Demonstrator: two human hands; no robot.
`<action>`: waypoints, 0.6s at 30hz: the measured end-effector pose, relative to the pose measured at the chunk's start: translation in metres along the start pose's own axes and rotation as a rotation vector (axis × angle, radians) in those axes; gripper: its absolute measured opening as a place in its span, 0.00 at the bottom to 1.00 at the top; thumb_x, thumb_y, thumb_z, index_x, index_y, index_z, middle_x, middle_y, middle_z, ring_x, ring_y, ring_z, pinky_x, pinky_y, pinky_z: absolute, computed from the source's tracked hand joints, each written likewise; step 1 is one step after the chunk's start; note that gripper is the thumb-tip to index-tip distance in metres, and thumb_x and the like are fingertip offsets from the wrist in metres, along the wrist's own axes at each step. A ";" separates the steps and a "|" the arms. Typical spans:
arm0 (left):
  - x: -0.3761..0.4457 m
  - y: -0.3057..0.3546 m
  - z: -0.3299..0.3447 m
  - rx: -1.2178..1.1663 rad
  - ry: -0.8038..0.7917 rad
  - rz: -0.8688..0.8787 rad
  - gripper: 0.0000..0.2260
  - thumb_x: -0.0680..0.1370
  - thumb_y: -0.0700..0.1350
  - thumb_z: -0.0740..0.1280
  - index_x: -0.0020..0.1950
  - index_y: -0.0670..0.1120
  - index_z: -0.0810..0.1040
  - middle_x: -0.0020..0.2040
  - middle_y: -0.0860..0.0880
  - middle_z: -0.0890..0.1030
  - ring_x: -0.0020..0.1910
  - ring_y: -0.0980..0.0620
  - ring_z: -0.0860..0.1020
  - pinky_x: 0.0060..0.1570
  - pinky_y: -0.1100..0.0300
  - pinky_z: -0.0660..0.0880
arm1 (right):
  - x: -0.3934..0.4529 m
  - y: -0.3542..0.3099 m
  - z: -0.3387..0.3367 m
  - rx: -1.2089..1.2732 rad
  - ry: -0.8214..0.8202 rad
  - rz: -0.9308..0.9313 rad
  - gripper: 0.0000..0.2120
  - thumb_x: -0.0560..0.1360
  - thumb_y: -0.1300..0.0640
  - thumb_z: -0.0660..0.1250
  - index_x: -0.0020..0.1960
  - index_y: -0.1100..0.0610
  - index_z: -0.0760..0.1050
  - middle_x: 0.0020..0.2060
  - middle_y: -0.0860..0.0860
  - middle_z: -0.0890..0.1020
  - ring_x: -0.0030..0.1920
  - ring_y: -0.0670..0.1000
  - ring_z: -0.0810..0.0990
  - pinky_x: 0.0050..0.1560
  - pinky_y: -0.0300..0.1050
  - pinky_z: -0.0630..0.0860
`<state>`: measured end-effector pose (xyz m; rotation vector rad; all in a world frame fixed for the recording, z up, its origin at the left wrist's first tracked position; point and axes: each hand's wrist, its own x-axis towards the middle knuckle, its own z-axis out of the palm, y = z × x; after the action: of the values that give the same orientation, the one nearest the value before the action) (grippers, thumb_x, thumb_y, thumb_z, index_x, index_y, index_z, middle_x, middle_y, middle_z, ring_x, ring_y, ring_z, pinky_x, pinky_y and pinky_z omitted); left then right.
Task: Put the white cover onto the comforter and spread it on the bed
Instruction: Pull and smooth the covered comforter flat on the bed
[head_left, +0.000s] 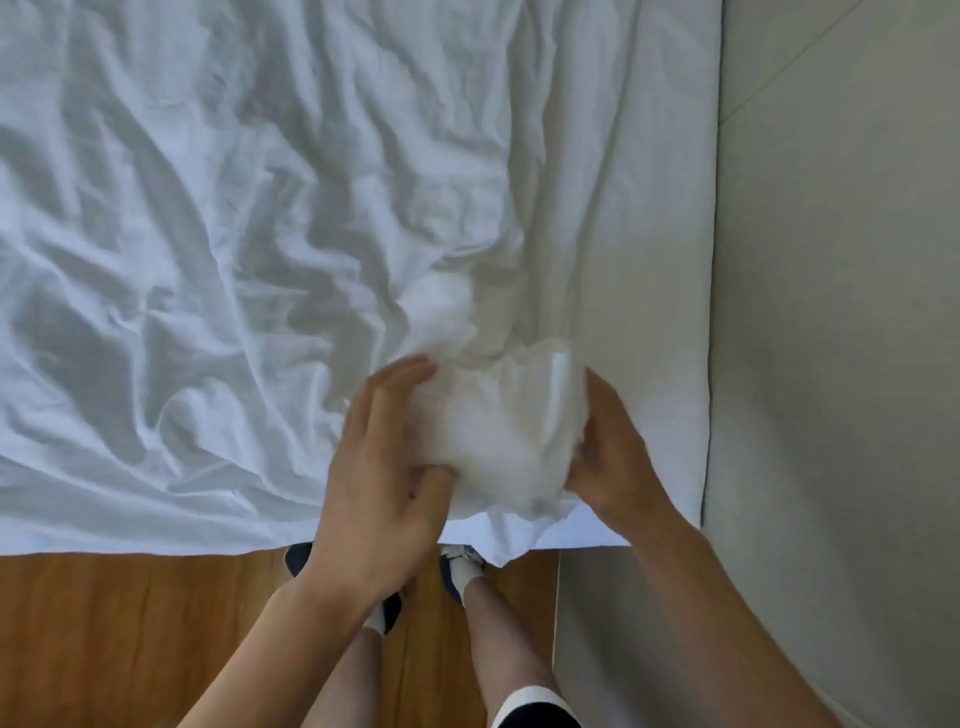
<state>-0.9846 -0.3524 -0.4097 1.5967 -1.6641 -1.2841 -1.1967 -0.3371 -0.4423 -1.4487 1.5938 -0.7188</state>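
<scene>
Two hands work one bunched corner near the bed's (571, 260) foot edge. Left of it, the white cover (208, 234) lies rumpled across the bed, its hem along that edge above the wooden floor (130, 623). The left hand (384, 478) and right hand (618, 457) grip the bunched comforter corner (498, 431), fingers curled. Right of the bed stands a grey wall (831, 312).
</scene>
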 end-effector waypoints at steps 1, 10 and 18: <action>0.001 0.002 -0.001 -0.048 0.064 -0.058 0.32 0.64 0.39 0.60 0.68 0.56 0.65 0.66 0.58 0.69 0.65 0.58 0.68 0.60 0.64 0.68 | 0.011 -0.006 0.001 -0.066 -0.105 0.009 0.31 0.65 0.40 0.69 0.66 0.39 0.66 0.56 0.28 0.71 0.56 0.34 0.70 0.63 0.32 0.66; 0.010 0.024 0.027 -0.065 -0.015 -0.275 0.32 0.72 0.71 0.59 0.73 0.59 0.64 0.72 0.58 0.68 0.67 0.61 0.69 0.68 0.56 0.67 | -0.066 -0.010 -0.013 -0.132 0.171 0.300 0.14 0.68 0.39 0.61 0.36 0.50 0.73 0.26 0.45 0.75 0.28 0.40 0.75 0.29 0.29 0.66; 0.027 0.033 0.098 0.636 -0.335 -0.087 0.41 0.71 0.71 0.50 0.75 0.45 0.59 0.75 0.40 0.60 0.75 0.41 0.56 0.70 0.42 0.57 | -0.147 0.009 0.000 -0.516 0.449 0.235 0.17 0.77 0.48 0.59 0.44 0.56 0.84 0.29 0.52 0.80 0.35 0.47 0.74 0.38 0.30 0.67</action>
<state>-1.0890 -0.3546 -0.4305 1.8885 -2.4128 -1.1765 -1.2054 -0.1915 -0.4200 -1.4752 2.3868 -0.5385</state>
